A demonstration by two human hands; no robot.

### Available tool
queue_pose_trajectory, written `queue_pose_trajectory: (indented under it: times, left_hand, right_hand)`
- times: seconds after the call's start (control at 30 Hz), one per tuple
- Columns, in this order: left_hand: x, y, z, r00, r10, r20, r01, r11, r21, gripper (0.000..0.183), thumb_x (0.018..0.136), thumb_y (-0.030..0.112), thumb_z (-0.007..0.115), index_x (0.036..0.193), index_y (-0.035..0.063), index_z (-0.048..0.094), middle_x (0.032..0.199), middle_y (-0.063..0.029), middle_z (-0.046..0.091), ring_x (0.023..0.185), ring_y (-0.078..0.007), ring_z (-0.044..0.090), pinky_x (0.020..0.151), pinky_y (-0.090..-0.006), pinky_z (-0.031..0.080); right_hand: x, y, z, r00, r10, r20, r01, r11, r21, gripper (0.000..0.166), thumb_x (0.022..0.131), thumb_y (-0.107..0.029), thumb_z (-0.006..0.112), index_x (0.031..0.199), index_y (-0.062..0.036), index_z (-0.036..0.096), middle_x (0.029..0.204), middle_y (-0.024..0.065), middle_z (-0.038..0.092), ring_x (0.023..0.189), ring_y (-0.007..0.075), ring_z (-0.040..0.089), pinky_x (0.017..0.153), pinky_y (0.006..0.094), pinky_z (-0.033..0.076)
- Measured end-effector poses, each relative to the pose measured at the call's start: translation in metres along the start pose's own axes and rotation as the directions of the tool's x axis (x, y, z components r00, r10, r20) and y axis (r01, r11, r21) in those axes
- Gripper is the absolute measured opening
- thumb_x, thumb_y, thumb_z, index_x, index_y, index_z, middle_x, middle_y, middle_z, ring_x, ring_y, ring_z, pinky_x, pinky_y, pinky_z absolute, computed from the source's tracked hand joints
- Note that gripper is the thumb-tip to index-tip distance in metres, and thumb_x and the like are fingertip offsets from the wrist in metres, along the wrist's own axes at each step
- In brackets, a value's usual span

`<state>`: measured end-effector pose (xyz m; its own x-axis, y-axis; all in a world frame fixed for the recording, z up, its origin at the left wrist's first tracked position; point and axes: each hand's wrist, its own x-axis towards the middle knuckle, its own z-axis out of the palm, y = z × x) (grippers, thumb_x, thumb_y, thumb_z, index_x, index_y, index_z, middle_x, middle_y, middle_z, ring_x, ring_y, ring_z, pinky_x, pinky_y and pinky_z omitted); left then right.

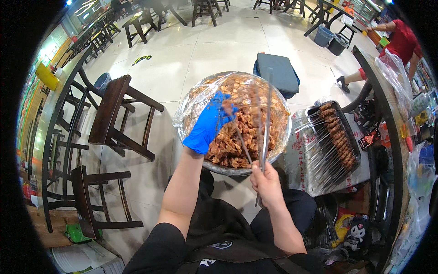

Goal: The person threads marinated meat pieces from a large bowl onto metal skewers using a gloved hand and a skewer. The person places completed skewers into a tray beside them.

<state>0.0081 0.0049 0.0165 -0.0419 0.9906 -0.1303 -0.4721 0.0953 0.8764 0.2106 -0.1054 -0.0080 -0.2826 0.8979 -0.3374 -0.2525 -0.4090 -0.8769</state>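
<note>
A large round metal basin point(236, 170) of marinated meat pieces point(246, 133) stands before me, partly covered by clear plastic film point(195, 102). My left hand point(214, 120), in a blue glove, is over the basin with a piece of meat at its fingertips, by the end of a thin skewer. My bare right hand point(265, 181) grips several long metal skewers point(268, 120) near their lower ends; one carries meat and is blurred. To the right, a black tray point(357, 150) holds a row of loaded meat skewers point(337, 133), their bare ends pointing left.
Wooden stools point(109, 113) stand to the left beside a long table point(65, 99). A grey-blue padded item point(278, 70) lies beyond the basin. A phone point(369, 139) is right of the tray, near another table point(383, 102). A person in red point(400, 41) is at the upper right.
</note>
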Motion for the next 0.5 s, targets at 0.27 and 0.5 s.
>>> queue_pose_trajectory:
  times: [0.27, 0.5]
  left_hand:
    - [-0.002, -0.009, -0.03, 0.939, 0.311, 0.149, -0.239, 0.273, 0.932, 0.012, 0.08, 0.01, 0.064, 0.091, 0.0042, 0.066, 0.085, -0.0117, 0.066, 0.08, -0.0225, 0.063, 0.073, -0.0343, 0.051]
    - [-0.024, 0.0, -0.007, 0.914, 0.206, 0.35, -0.387, 0.177, 0.905, 0.014, 0.074, 0.011, 0.067, 0.087, 0.0053, 0.067, 0.082, -0.0125, 0.065, 0.082, -0.0286, 0.062, 0.074, -0.0376, 0.05]
  right_hand:
    - [-0.003, -0.024, -0.026, 0.985, -0.05, -0.168, 0.078, 0.983, 0.168, 0.01, 0.098, -0.014, 0.044, 0.096, -0.0062, 0.051, 0.056, -0.0044, 0.038, 0.043, 0.0028, 0.027, 0.038, 0.0189, 0.021]
    - [-0.002, -0.026, -0.035, 0.982, -0.048, -0.181, 0.081, 0.98, 0.181, 0.01, 0.098, -0.014, 0.044, 0.096, -0.0058, 0.05, 0.055, -0.004, 0.037, 0.04, 0.0027, 0.024, 0.037, 0.0196, 0.018]
